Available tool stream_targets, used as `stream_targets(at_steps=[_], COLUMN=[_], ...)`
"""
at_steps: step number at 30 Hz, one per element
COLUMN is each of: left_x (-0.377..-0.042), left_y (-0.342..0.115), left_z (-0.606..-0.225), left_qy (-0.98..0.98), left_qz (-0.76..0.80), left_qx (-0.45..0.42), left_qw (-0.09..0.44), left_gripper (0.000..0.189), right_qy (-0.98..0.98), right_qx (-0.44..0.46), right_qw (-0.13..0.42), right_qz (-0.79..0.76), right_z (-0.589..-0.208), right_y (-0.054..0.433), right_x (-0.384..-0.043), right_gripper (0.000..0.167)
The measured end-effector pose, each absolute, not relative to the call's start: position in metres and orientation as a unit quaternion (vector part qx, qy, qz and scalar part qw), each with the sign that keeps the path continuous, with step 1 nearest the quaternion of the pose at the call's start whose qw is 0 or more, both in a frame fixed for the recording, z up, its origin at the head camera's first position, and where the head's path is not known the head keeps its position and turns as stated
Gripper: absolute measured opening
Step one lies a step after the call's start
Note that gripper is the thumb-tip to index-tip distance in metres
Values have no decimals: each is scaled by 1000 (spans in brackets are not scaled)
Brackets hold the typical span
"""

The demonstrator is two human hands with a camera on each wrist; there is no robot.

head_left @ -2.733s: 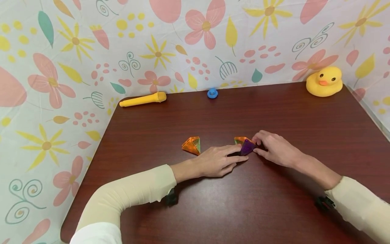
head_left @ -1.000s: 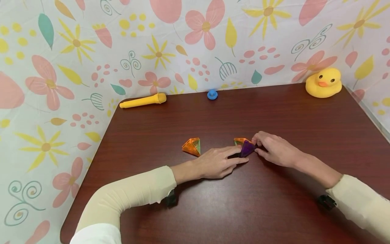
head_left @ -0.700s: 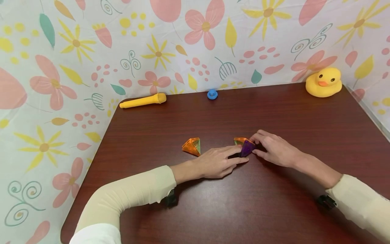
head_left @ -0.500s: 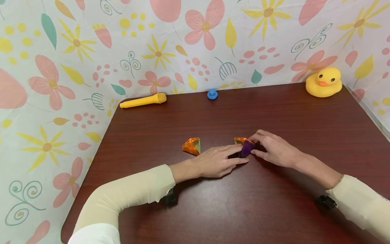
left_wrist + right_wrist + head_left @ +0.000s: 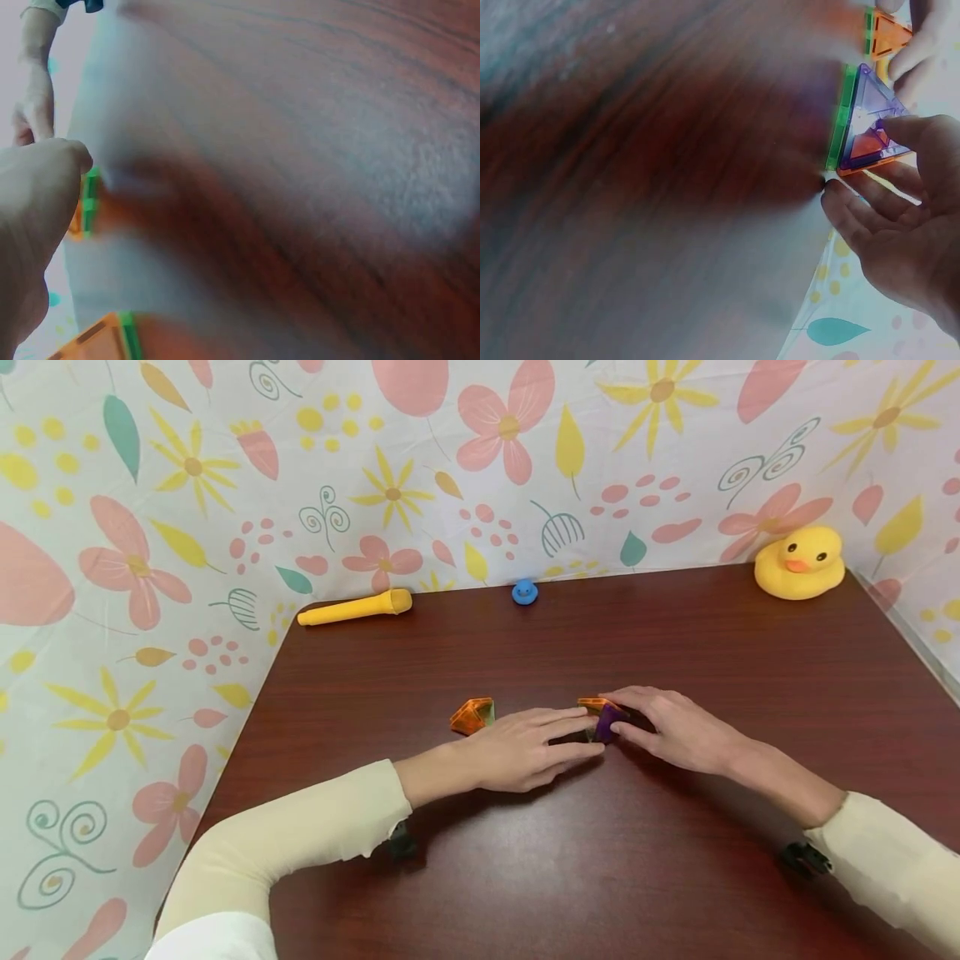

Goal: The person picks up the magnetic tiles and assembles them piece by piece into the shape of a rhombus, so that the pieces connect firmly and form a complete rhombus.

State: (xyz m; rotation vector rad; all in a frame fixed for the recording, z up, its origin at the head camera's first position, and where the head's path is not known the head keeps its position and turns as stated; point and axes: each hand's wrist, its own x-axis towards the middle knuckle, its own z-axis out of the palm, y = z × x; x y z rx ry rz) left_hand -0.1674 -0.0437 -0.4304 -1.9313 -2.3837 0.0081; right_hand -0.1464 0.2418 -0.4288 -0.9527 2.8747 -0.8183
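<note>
A dark wooden surface (image 5: 675, 635) is seen, on which two tile pyramids (image 5: 472, 716) (image 5: 606, 718), a yellow duck (image 5: 799, 562), a blue toy (image 5: 524, 592) and a yellow tube (image 5: 354, 607) are set.

The left hand (image 5: 525, 747) has shifted up the table, now hiding part of the orange tile pyramid (image 5: 471, 715). The right hand (image 5: 671, 731) has slid its fingers (image 5: 626, 695) further over the purple-and-orange tile pyramid (image 5: 606, 720), covering more of it.
</note>
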Motion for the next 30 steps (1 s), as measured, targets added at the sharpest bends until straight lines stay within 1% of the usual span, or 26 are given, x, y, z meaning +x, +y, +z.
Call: stream_targets(at_steps=[6, 8, 10, 15, 18, 23, 30], left_x=[-174, -178, -182, -192, -197, -203, -209], left_y=[-63, -73, -83, -111, -126, -149, -172], left_z=[-406, -397, -389, -375, -374, -379, -392], left_qy=[-773, -776, -782, -799, -811, -841, -874], left_qz=[-33, -44, -54, -103, -122, -128, -120], left_qx=[-630, -624, -616, -590, -571, -526, -470], left_qw=[72, 81, 80, 48, 33, 8, -28], left_gripper=[61, 67, 77, 110, 121, 129, 129], right_qy=[909, 908, 907, 908, 908, 907, 907], right_qx=[-304, -301, -299, -290, -285, -282, -279], right_qw=[13, 18, 22, 31, 35, 38, 33], right_qz=[-285, -290, -296, -301, -304, -312, -314], right_z=[-429, -429, -429, -430, -430, -429, -431], right_y=[241, 240, 239, 238, 239, 238, 237], right_x=[-146, -146, -145, -144, -143, -143, -145], right_gripper=[46, 47, 48, 54, 57, 57, 58])
